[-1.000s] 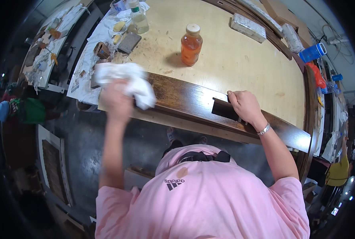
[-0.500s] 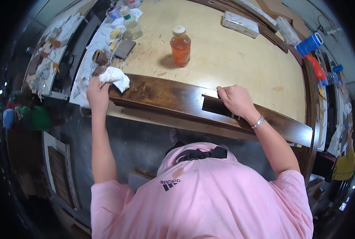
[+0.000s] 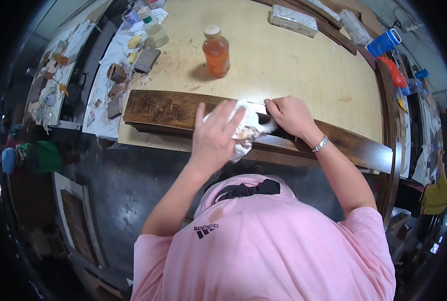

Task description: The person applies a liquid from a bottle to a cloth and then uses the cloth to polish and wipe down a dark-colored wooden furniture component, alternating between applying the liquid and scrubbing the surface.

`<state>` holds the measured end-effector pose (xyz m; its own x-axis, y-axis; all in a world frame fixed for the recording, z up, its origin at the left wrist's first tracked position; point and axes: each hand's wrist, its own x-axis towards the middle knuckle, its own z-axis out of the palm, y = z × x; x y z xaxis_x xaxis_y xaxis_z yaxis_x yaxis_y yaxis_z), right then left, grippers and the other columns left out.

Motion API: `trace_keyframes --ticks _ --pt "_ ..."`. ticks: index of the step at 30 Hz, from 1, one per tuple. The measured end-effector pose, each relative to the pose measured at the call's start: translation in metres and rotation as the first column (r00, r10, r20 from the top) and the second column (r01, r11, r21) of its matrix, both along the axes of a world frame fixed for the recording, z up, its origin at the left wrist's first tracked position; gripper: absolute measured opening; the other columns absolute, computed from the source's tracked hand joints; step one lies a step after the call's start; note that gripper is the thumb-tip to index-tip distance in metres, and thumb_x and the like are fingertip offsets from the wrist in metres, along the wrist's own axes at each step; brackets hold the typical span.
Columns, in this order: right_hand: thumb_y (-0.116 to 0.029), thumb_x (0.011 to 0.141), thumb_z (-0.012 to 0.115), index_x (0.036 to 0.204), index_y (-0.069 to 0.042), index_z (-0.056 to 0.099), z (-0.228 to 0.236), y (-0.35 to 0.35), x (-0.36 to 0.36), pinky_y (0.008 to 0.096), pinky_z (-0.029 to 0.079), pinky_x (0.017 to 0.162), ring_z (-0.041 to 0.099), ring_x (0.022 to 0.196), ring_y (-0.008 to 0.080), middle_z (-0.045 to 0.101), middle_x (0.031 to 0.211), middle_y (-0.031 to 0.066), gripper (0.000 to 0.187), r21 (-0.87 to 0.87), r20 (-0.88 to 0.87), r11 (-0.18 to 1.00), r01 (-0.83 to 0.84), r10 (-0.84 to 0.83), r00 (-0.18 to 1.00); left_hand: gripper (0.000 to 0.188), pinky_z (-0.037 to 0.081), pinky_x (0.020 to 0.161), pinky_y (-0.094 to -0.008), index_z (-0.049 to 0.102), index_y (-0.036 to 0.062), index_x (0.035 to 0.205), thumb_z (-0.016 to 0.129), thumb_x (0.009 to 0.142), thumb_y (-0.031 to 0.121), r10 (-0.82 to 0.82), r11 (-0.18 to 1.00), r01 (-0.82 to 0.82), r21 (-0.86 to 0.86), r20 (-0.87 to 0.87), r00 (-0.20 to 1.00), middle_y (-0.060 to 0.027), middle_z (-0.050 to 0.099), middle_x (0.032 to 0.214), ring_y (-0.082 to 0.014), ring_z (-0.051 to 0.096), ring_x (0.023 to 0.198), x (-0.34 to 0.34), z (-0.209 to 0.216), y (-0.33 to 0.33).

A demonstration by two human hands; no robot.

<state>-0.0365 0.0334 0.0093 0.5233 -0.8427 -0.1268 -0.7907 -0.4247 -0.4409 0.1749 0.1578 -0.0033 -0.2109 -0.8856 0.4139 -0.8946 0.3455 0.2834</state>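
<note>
A long dark-brown wooden board [image 3: 168, 109] lies across the near side of the table, its surface partly glossy. My left hand [image 3: 216, 131] presses a crumpled, brown-stained white cloth [image 3: 248, 125] onto the middle of it, fingers over the cloth. My right hand [image 3: 292, 118] is closed on the board beside its rectangular cutout, thumb at the far edge and the other fingers curled out of sight. Hand and cloth hide most of the cutout. Beyond the board stands a capped glass bottle [image 3: 217, 55] of orange-brown liquid.
At the table's left lie a grey sanding block [image 3: 147, 59], a clear bottle [image 3: 155, 34] and a brown-stained cup [image 3: 116, 73]. A wrapped block [image 3: 293, 21] sits at the back. Dark wooden strips [image 3: 388, 110] line the right edge. Another person's green garment [image 3: 42, 155] shows far left.
My left hand has swept right with the cloth, from the board's left end to the cutout. My right hand stays at about the same place on the board.
</note>
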Motion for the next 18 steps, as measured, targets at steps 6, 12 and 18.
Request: trace_keyframes --ticks 6,12,18 --pt "-0.040 0.099 0.047 0.074 -0.002 0.072 0.008 0.002 0.000 0.0508 0.051 0.072 0.063 0.070 0.0447 0.064 0.068 0.0237 0.052 0.016 -0.001 1.000 0.020 -0.020 1.000 0.043 0.022 0.116 -0.0586 0.064 0.0095 0.128 0.051 0.088 0.000 0.544 0.839 -0.541 -0.061 0.060 0.837 -0.0131 0.066 0.125 -0.0324 0.062 0.116 0.195 -0.019 0.006" --pt "-0.035 0.097 0.056 0.100 -0.003 0.074 -0.003 0.002 -0.013 0.0450 0.052 0.085 0.068 0.091 0.0385 0.071 0.099 0.0238 0.036 -0.073 0.288 0.993 0.090 -0.066 0.955 0.037 0.038 0.111 -0.0488 0.065 0.0024 0.126 0.056 0.090 0.002 0.258 0.964 -0.260 -0.060 -0.047 0.965 -0.0166 0.064 0.130 -0.0374 0.058 0.121 0.066 -0.015 -0.014" --pt "-0.013 0.088 0.065 0.124 -0.002 0.062 0.013 0.053 0.039 0.0402 0.046 0.100 0.062 0.113 0.0304 0.065 0.118 0.0187 0.038 0.054 0.875 0.984 0.169 -0.128 0.467 0.032 0.041 0.109 -0.0364 0.064 -0.0077 0.123 0.060 0.092 0.002 0.175 0.827 0.391 0.403 -0.846 0.504 -0.0201 0.064 0.132 -0.0243 0.059 0.125 -0.024 0.064 -0.036"
